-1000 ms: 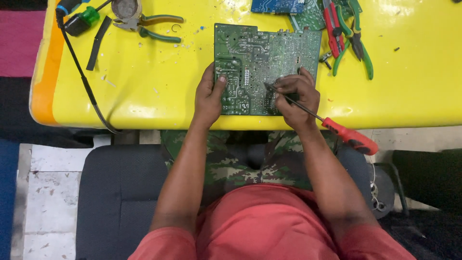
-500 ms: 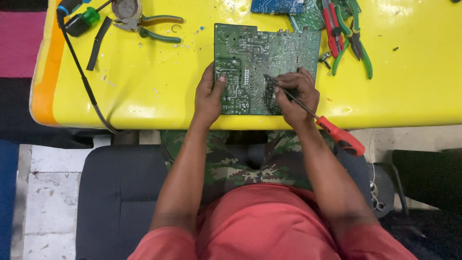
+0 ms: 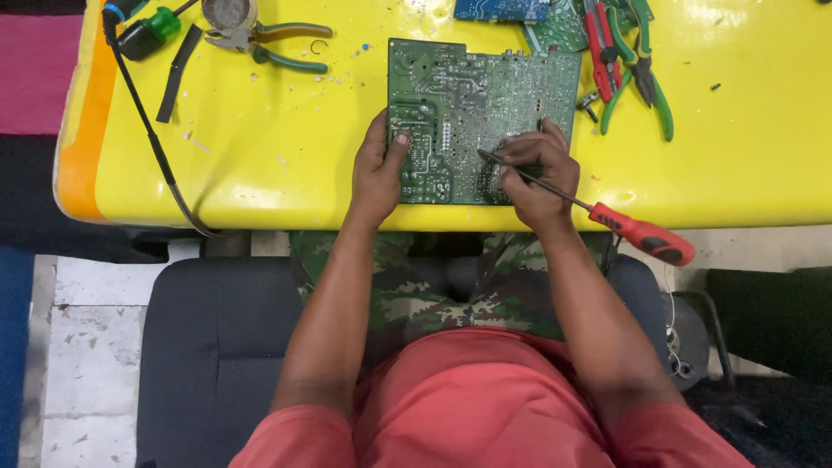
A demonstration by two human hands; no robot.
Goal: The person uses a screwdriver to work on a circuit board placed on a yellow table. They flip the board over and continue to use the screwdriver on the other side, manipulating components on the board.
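Shows next to no change across the last second; keeps the green circuit board point(image 3: 468, 95) lying solder side up on the yellow worktop point(image 3: 260, 156), near its front edge, in the same spot as before; steadies it with the left hand point(image 3: 377, 169) at the board's left edge, thumb laid on the surface, fingers point(image 3: 374, 137) loosely curled alongside and clamped on nothing, only pressing down; grips the thin metal shaft of a red-handled screwdriver point(image 3: 641, 238) in the right hand point(image 3: 539, 173), fingers point(image 3: 529, 147) closed tight around it low down, close to the tip; leaves the tip planted at the same point on the board's lower middle as a second ago; lets only the red handle swing, a little inward half a second back and now out again past the worktop's front edge, over the lap; reads, as a judgement, as small rocking or prying pressure at one solder point rather than a shift to a new one, so the work on that spot looks unfinished; leaves untouched, well apart from both hands, the green-handled pliers point(image 3: 269, 43) and black cable point(image 3: 147, 130) at the far left, the red and green cutters point(image 3: 637, 74) at the far right, and the further boards point(image 3: 503, 9) at the far edge
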